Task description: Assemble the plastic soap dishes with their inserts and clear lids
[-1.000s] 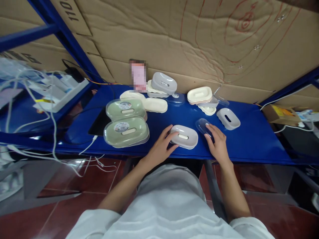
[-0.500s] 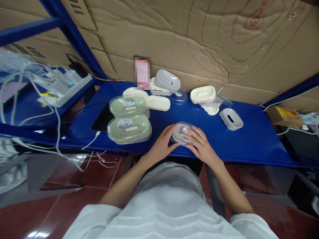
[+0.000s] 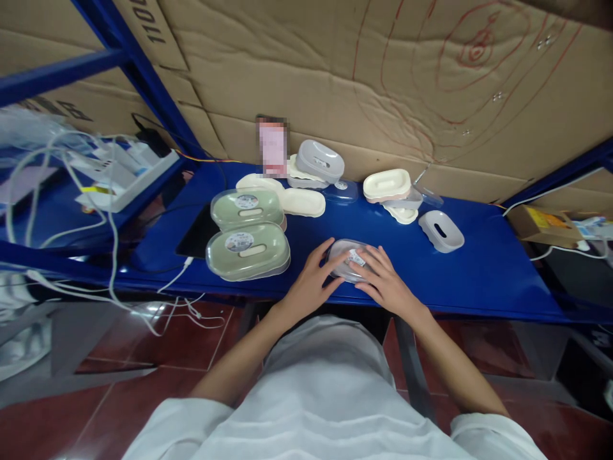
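Close to the front edge of the blue table lies a grey soap dish (image 3: 341, 271) under a clear lid with a round label. My left hand (image 3: 313, 276) grips its left side, the index finger reaching over the lid and the thumb at the near edge. My right hand (image 3: 385, 278) is closed over the right side, fingers across the lid beside the label. Both hands partly cover the dish. To the left, two green soap dishes (image 3: 251, 255) with clear labelled lids sit one behind the other.
Behind are cream trays (image 3: 304, 202), a stacked grey dish (image 3: 320, 161), a clear lid (image 3: 342, 191) and a cream-topped stack (image 3: 387, 185). A slotted grey piece (image 3: 441, 231) lies right. A phone (image 3: 274, 147) leans on cardboard. White cables (image 3: 112, 255) hang at left.
My left index finger has moved right, onto the top of the lid. The right hand stays over the dish's right side. The view has shifted slightly.
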`<action>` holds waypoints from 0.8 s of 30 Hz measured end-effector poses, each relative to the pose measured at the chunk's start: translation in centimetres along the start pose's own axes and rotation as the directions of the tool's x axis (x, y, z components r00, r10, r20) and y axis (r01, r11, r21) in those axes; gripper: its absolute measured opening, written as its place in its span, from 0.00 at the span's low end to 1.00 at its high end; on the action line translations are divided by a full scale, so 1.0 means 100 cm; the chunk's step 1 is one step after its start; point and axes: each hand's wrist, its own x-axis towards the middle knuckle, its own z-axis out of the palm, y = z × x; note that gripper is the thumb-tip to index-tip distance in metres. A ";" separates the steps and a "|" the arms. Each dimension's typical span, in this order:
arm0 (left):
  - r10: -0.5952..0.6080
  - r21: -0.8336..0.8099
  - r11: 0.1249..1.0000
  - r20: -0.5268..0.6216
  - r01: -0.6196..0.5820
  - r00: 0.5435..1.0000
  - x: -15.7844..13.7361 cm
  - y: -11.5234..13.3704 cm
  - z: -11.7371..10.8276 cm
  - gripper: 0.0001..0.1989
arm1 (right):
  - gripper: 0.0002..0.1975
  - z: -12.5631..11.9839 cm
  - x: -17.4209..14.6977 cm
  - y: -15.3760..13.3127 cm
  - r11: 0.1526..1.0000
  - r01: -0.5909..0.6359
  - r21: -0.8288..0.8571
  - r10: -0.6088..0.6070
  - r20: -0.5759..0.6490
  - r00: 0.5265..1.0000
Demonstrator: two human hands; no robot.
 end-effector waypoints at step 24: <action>0.111 0.308 0.950 -0.159 -0.058 0.981 -0.005 0.010 0.003 0.22 | 0.19 0.011 0.142 0.091 0.997 0.061 -0.046 -0.054 0.134 0.989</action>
